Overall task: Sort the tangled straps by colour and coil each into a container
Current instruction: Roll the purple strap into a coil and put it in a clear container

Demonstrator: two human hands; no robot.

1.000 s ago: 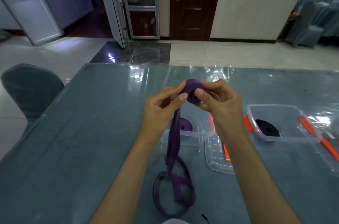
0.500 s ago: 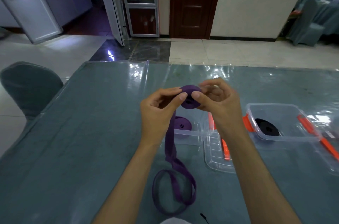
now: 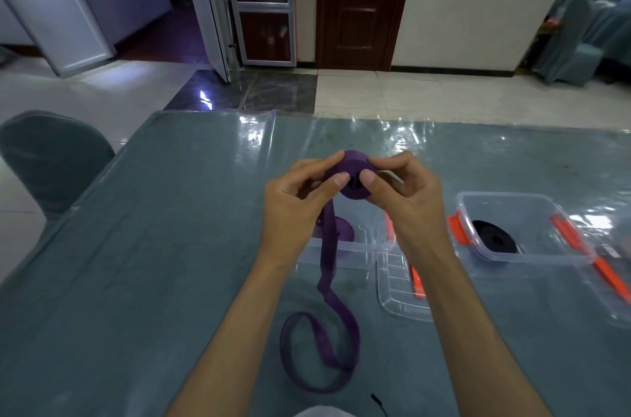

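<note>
now the loose tail of the purple woven strap lies nearest on the grey-green plastic-covered worktop, curled in one open loop; a second ago it lay as a longer doubled fold, so less of it trails on the surface. from the loop the strap rises between the forearms to the purple coil held above the worktop. the left hand pinches the coil's left side, thumb on its near face and fingers curled over the top; the right hand grips the right side the same way, thumb tip just beside the left thumb. both hands sit about where they were half a second ago, and the coil looks a little fuller.

under the hands stands a clear plastic container, with another rolled purple strap inside, partly hidden by the hanging strap. just right of it a clear lid with an orange clip lies flat. farther right a second clear plastic container with orange clips holds a coiled black strap; neither has moved. a grey-covered chair stands off the worktop's left edge, and a dark wooden door is at the far wall.
</note>
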